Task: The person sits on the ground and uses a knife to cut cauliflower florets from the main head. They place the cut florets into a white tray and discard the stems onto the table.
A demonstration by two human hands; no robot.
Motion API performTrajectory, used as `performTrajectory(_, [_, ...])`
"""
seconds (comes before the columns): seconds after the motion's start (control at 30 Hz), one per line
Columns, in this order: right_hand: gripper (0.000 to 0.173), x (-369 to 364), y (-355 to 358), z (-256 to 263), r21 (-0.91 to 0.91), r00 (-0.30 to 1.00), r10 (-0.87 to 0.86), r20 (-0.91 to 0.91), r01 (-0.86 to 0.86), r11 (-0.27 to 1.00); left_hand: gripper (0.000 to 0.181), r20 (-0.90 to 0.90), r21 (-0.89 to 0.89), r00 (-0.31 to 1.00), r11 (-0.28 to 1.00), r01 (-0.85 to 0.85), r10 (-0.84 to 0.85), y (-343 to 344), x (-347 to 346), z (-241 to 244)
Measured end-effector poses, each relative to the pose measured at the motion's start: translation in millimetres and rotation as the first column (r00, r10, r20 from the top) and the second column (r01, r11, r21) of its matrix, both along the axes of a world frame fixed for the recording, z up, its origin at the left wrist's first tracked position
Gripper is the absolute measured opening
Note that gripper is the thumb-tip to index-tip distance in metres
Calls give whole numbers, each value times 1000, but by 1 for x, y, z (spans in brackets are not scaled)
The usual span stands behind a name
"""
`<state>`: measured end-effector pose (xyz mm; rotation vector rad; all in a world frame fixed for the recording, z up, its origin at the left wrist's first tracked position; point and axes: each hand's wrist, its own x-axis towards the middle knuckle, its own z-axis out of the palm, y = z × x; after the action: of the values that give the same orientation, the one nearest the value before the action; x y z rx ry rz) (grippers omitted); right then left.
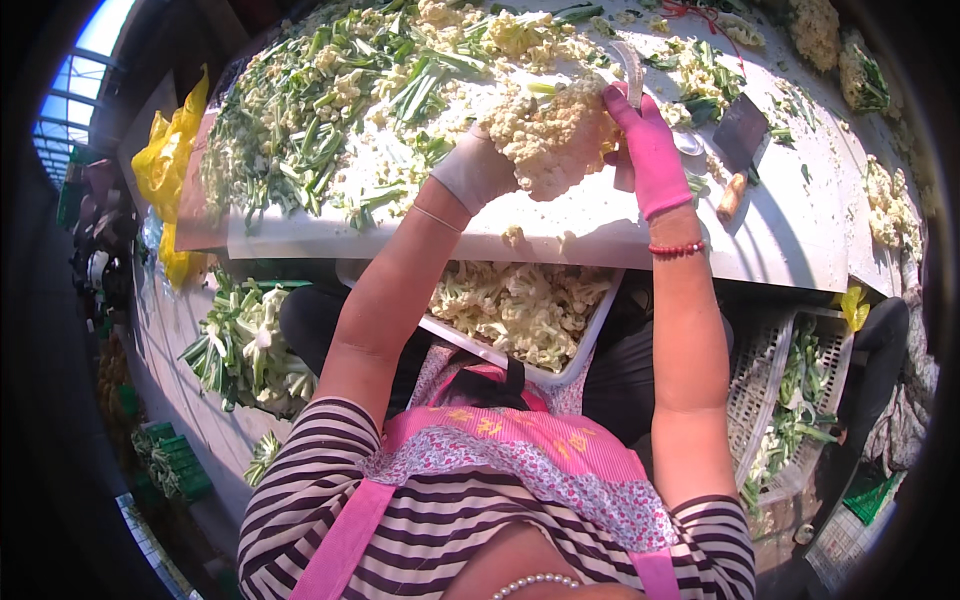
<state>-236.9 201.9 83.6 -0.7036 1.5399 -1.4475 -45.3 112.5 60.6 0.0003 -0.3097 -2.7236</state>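
A large piece of cauliflower head (559, 139) is held above the near part of the white table (480, 244). My left hand (480, 169), in a pale glove, grips it from the left; the fingertips are hidden behind it. My right hand (649, 142), in a pink glove, is at the cauliflower's right edge, closed around a knife with a curved metal blade (631, 67) that points away from me. Under the table edge, a white tub (577, 367) in front of my lap holds cut cauliflower florets (525, 307).
Leaves and trimmings (315, 120) are heaped across the table's left and far parts. A cleaver (739, 135) with a wooden handle lies at the right. Below stand a plastic crate (787, 480) with leaves at right and piled cauliflower stalks (255, 345) at left. A yellow bag (169, 150) hangs left.
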Motion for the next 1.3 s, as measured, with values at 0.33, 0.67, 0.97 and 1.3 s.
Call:
performTrajectory(0.33, [44, 12, -16, -7, -117, 842, -215, 495, 310, 943, 119, 148, -968, 675, 245, -50, 723, 15, 0, 49])
performTrajectory(0.67, [41, 5, -22, -37, 184, 800, -329, 502, 272, 944, 36, 179, -836, 562, 426, -346, 807, 15, -15, 27])
performTrajectory(0.97, [46, 8, -8, -28, 341, 970, 226, -92, -182, 922, 36, 276, -314, 813, 848, -428, 512, -14, -14, 1])
performTrajectory(1.3, [38, -1, -19, -77, 160, 949, 20, 315, -74, 984, 39, 303, -339, 761, 811, -477, 574, 1, -17, 6])
